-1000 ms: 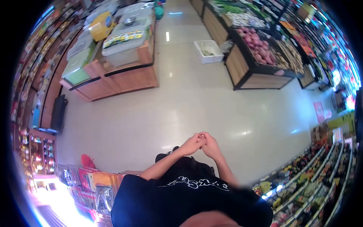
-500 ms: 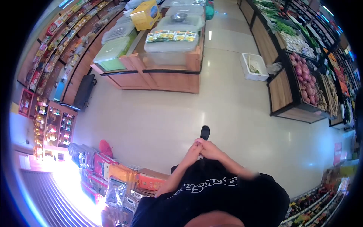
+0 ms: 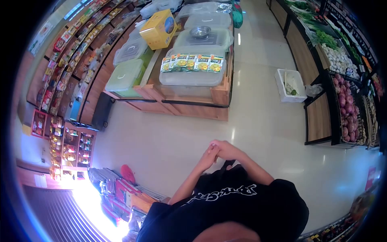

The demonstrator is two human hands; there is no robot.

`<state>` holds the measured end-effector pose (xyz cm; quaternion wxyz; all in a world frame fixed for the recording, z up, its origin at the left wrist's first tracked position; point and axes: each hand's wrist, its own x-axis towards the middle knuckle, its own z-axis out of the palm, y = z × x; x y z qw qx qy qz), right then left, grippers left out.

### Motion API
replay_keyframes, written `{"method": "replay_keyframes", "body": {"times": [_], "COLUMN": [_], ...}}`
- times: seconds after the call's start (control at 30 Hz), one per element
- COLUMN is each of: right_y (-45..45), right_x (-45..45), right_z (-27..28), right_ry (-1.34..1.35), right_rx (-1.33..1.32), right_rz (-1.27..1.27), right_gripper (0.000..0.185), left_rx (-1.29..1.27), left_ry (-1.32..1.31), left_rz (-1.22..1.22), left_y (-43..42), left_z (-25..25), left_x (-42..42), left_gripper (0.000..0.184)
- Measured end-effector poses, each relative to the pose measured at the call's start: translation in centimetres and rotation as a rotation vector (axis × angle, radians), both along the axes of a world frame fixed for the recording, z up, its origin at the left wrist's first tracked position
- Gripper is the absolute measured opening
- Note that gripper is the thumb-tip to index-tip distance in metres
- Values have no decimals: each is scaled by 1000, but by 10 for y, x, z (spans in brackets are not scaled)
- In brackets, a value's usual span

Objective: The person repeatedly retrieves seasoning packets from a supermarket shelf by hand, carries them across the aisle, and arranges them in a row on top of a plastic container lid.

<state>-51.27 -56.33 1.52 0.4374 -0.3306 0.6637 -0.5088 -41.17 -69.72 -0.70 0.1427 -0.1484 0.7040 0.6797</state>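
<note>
In front of my body, over the pale floor (image 3: 177,149), my left hand (image 3: 209,156) and my right hand (image 3: 226,149) are clasped together. The fingers of both are closed and touch each other. Whether anything small lies between them is hidden. Below them is the front of a black shirt (image 3: 225,201) with white lettering. Neither hand touches any goods.
Ahead stands a wooden display (image 3: 193,111) with lidded bins, several packets (image 3: 193,63), a metal bowl (image 3: 200,31) and a yellow box (image 3: 158,29). A white crate (image 3: 290,85) sits by the vegetable stand (image 3: 318,121) at right. Packaged goods (image 3: 129,191) are at lower left.
The view has turned and moved forward, so the wooden display looks nearer and the vegetable stand lies further right. A foot seen earlier below the hands is now hidden. My hands stay clasped.
</note>
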Motion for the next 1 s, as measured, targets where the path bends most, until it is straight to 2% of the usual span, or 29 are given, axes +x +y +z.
{"method": "replay_keyframes", "body": {"times": [0.03, 0.1, 0.13, 0.23, 0.33, 0.43, 0.57, 0.6, 0.7, 0.77, 0.87, 1.0], "right_y": [-7, -18, -25, -41, -57, -83, -124, -134, -160, -175, -188, -205], "right_x": [-17, -45, -61, -98, -144, -197, -277, -301, -351, -382, -405, -421], "right_z": [-3, 4, 8, -4, -15, -24, -40, -43, -59, -80, -103, -75], "right_ry": [18, 234, 351, 463, 262, 210, 331, 342, 305, 406, 441, 392], "right_rx": [-56, -41, -29, -38, 153, 213, 135, 156, 332, 377, 478, 610], "right_rz": [-9, -83, -120, -297, -337, -505, -650, -665, -787, -865, -983, -1056], "right_gripper": [38, 43, 46, 57, 71, 74, 63, 56, 51, 50, 49, 50], "left_rx": [-30, -79, -76, -146, -406, -443, -598, -622, -905, -942, -1049, -1083], "left_ry": [20, 70, 35, 67, 90, 147, 238, 194, 288, 278, 270, 244], "left_rz": [51, 152, 187, 250, 232, 160, 45, -45, 6, -4, -62, -103], "left_y": [-6, -13, -22, -41, -69, -110, -164, -179, -208, -221, -229, -228], "left_z": [2, 7, 4, 0, -3, -25, -21, -12, -41, -46, -52, -43], "left_x": [-18, -52, -70, -118, -172, -241, -340, -365, -417, -449, -473, -484], "left_gripper": [40, 42, 51, 64, 72, 76, 74, 76, 83, 85, 83, 78]}}
